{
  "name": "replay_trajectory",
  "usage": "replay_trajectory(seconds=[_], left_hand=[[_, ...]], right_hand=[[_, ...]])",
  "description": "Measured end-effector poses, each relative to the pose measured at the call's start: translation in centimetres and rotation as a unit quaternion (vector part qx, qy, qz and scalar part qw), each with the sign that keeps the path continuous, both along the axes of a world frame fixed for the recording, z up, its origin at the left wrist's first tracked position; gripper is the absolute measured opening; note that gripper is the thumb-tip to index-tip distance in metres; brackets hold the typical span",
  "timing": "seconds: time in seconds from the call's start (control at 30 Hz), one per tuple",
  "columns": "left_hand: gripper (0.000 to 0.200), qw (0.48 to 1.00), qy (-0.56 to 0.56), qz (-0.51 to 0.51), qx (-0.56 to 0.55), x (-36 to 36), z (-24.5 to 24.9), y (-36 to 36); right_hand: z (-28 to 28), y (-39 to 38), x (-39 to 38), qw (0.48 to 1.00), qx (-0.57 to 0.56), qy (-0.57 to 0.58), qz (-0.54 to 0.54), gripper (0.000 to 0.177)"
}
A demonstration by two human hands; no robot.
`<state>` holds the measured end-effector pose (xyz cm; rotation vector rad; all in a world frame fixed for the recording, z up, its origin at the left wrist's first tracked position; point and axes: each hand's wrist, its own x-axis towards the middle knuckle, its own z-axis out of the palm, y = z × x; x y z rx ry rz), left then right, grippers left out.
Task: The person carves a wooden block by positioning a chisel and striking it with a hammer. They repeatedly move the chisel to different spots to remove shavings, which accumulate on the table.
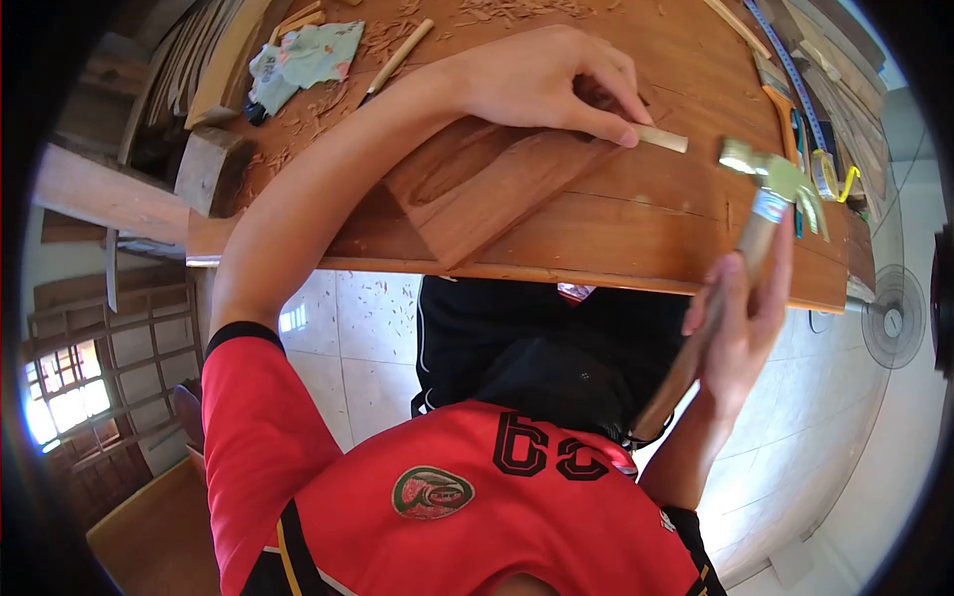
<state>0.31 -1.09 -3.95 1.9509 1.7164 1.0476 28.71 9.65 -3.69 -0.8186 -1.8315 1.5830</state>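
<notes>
Left grip: closed over a chisel, whose pale handle end juts past the fingertips; the hand rests on a wood panel.
Right grip: closed around the wooden shaft of a hammer, head raised near the chisel's end and apart from it.
Wood panel: flat on the worktop, one corner reaching the front edge.
Worktop, far side: second chisel, patterned cloth, scattered shavings, blue rule.
Floor, right: fan.
</notes>
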Motion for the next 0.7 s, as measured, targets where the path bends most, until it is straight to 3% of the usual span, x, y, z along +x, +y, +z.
replay_trajectory(seconds=[0.07, 0.17, 0.27, 0.3, 0.37, 0.43, 0.5, 0.6, 0.7], left_hand=[[0.032, 0.998, -0.029, 0.013, -0.051, 0.4, 1.1, -0.1], [0.030, 0.995, -0.093, 0.026, -0.020, -0.6, 1.1, -0.9], [0.018, 0.960, -0.272, 0.027, -0.067, -1.8, 2.6, -3.0], [0.021, 0.940, -0.341, 0.017, -0.015, -2.3, 2.0, -3.5], [0.023, 0.936, -0.335, -0.004, 0.108, -2.7, 1.3, -4.5], [0.024, 0.935, -0.318, 0.029, 0.154, -3.4, 1.5, -5.8], [0.024, 0.941, -0.292, 0.120, 0.124, -4.0, 2.1, -7.3], [0.022, 0.942, -0.309, 0.061, 0.119, -3.3, 3.4, -6.9], [0.023, 0.972, -0.236, 0.011, 0.010, -1.7, 4.4, -5.3]], right_hand=[[0.3, 1.1, 0.2, 0.999, 0.017, 0.012, -0.024, 0.066], [0.3, 1.6, 0.5, 0.999, 0.011, 0.028, -0.026, 0.067], [-0.2, 1.4, 0.8, 1.000, -0.002, 0.024, -0.004, 0.067], [-0.4, 1.3, 0.9, 1.000, -0.008, 0.019, 0.004, 0.068], [-0.7, 1.2, 1.0, 1.000, -0.017, 0.010, 0.012, 0.068], [-1.0, 1.3, 1.1, 1.000, -0.019, 0.017, 0.016, 0.068], [-1.1, 1.4, 1.2, 1.000, -0.018, 0.019, 0.017, 0.068], [-0.9, 1.6, 1.3, 1.000, -0.009, 0.017, 0.015, 0.068], [-0.9, 1.7, 1.4, 1.000, -0.006, 0.018, 0.018, 0.068]])
